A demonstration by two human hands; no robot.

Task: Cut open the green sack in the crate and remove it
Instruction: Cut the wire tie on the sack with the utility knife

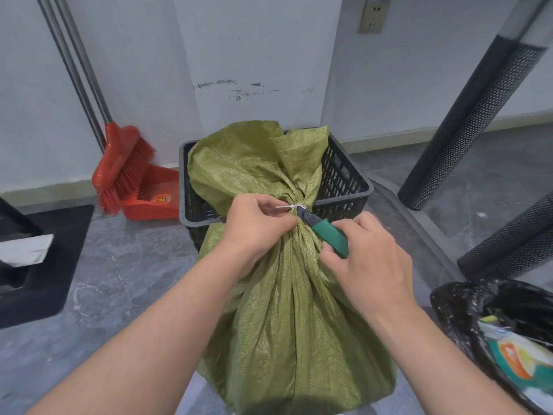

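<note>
Green sack: long axis near-to-far, fat end toward the camera, mouth pointing away. Draped over the near rim of the black crate, hiding most of the near wall. Neck cinched by a white zip tie just above that rim. Past the tie, loose mouth fanned out over the crate interior as far as the far rim.

Left hand: fingers curled on the sack neck, right at the tie, on its left side. Tie's tail poking out leftward above the knuckles.

Right hand: clamped on a green-handled knife. Knife axis diagonal, handle low-right, blade up-left, tip at the tie. Cannot tell whether under the strap or only against it.

Around, on grey floor:
- red broom and dustpan, left of the crate, against the wall, dustpan just beside the crate
- black mat far left
- two black mesh tubes, right, leaning
- black bag, open, near right, beside the sack's fat end
- socket on the wall above
</note>
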